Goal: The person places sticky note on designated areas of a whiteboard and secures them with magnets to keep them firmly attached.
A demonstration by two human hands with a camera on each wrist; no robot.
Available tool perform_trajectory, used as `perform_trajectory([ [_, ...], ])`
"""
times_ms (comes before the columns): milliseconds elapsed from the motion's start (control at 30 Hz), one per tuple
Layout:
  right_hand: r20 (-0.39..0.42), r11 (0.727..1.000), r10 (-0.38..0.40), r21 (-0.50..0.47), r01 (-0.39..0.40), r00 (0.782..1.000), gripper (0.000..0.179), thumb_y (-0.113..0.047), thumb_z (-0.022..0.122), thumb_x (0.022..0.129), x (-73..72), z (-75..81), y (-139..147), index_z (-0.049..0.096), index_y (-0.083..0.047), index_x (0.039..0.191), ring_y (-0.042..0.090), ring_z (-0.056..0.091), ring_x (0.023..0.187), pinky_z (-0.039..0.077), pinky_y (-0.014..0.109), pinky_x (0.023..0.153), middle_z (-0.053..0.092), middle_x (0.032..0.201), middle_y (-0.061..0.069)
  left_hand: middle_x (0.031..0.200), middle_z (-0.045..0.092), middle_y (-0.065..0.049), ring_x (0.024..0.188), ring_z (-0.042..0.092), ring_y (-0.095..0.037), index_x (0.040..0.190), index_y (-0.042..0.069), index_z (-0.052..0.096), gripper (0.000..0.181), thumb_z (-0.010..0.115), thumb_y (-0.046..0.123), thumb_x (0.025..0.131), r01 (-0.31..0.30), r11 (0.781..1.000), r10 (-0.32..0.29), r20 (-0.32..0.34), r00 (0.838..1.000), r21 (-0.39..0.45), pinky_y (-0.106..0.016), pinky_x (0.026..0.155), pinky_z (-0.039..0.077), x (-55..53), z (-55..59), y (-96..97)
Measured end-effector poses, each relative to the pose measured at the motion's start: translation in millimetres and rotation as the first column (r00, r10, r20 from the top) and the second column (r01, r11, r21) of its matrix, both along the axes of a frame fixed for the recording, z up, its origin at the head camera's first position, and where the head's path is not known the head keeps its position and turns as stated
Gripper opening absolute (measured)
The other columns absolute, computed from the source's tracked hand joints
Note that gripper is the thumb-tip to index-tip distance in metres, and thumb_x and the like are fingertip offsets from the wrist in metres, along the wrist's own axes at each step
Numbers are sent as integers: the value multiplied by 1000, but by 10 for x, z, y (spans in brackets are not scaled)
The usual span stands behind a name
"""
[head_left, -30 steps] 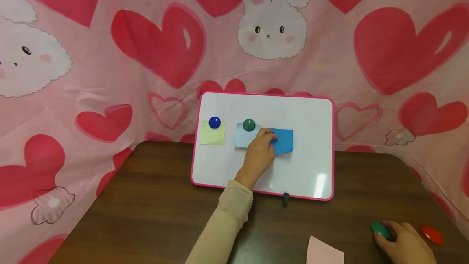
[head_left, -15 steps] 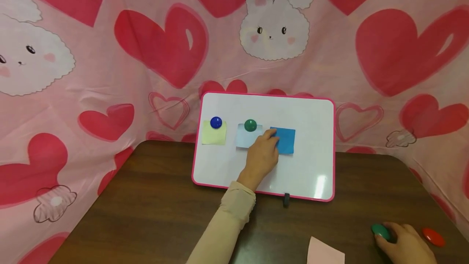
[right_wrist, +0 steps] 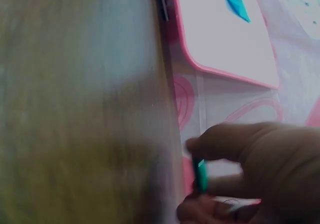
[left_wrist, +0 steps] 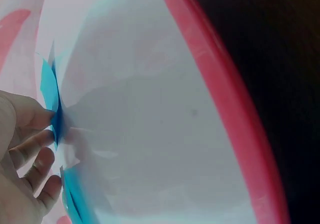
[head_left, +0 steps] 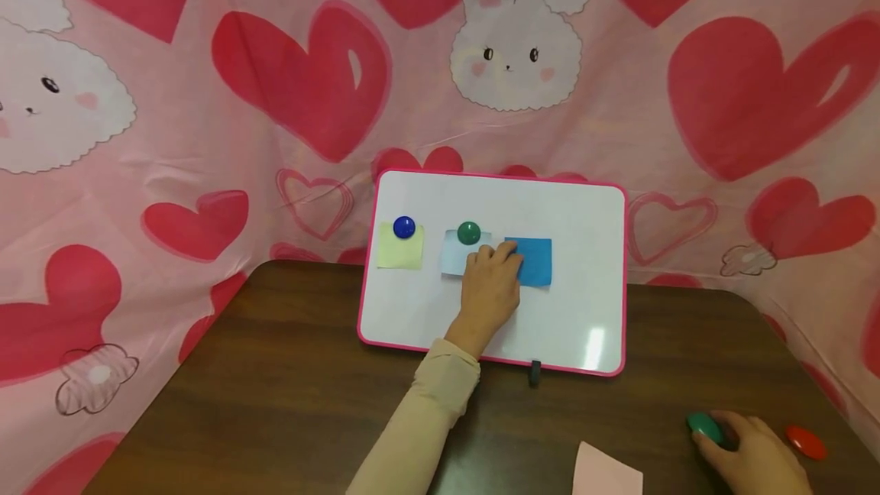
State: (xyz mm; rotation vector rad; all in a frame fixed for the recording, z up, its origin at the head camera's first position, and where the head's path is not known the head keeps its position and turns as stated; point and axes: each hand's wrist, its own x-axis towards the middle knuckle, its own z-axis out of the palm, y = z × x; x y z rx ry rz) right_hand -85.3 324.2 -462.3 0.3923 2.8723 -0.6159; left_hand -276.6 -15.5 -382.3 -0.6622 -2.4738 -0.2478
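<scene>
My left hand reaches to a whiteboard with a pink frame. Its thumb and a fingertip hold a blue paper note by the left side, over the board's face. In the left wrist view the blue note is seen nearly edge-on, bent, with fingertips at it. My right hand, low at the right, pinches a green round magnet between thumb and fingers. The green magnet shows edge-on in the right wrist view. Beside that hand lies a red magnet.
On the board, a blue magnet holds a yellow-green note and another green magnet holds a pale blue note. A pink note lies on the brown table. A heart-print curtain hangs behind.
The left fingers have shifted slightly and spread more at the blue note's left side, and the note sits flatter. The right hand keeps the green magnet in nearly the same spot.
</scene>
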Motion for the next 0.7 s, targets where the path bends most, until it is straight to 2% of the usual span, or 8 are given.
perform_trajectory([
  [100,-115,1000,20,-6,-21,993,75,-55,61,96,-21,63,-80,52,11,131,60,51,107,44,67,80,50,120,41,138,60,1,112,56,-22,120,17,74,26,66,18,95,4,1000,-4,1,1000,-11,-36,90,44,-3,-1,8],
  [200,-265,999,24,-14,-29,964,66,-50,63,97,-50,178,-251,56,7,130,51,58,100,46,62,76,57,113,33,139,59,0,115,56,-22,121,17,73,27,65,19,96,9,1000,-8,8,1000,-22,-37,92,45,-4,1,2],
  [300,-441,999,28,-25,-44,897,54,-40,71,94,-115,284,-480,62,2,126,29,59,88,46,46,72,61,99,16,140,58,0,115,56,-22,122,17,73,27,66,19,96,13,1000,-12,4,1000,-25,-38,92,45,-11,-7,-20],
  [367,-543,998,39,-25,-62,839,47,-34,77,91,-174,344,-637,65,-2,123,17,55,84,43,37,71,60,94,10,140,58,0,115,56,-23,122,17,72,27,67,19,95,17,1000,-17,-1,1000,-24,-38,92,45,-14,-12,-33],
  [433,-621,996,58,-19,-89,781,42,-28,81,87,-259,406,-760,68,-5,119,7,47,77,37,28,65,56,87,1,140,58,0,116,56,-23,122,17,72,28,68,18,95,20,999,-20,-4,1000,-27,-39,92,45,-18,-16,-36],
  [500,-661,994,73,-15,-111,747,40,-25,82,86,-354,495,-876,69,-7,119,4,44,75,36,26,62,55,86,-2,140,58,-1,116,56,-23,123,17,71,28,68,18,95,23,999,-23,-7,1000,-28,-39,92,45,-16,-15,-35],
  [600,-696,989,97,-13,-148,712,40,-20,83,84,-517,637,-1038,69,-5,119,7,45,74,38,27,60,54,84,0,140,58,-1,116,56,-23,124,17,71,29,68,18,95,26,999,-27,-15,1000,-26,-39,93,45,-17,-20,-30],
  [700,-714,982,120,-17,-188,690,41,-15,82,83,-690,766,-1195,67,-2,119,14,49,73,42,29,57,55,86,4,140,58,-1,116,56,-23,124,18,72,28,67,18,96,24,1000,-24,-22,999,-21,-39,92,45,-16,-30,-29],
])
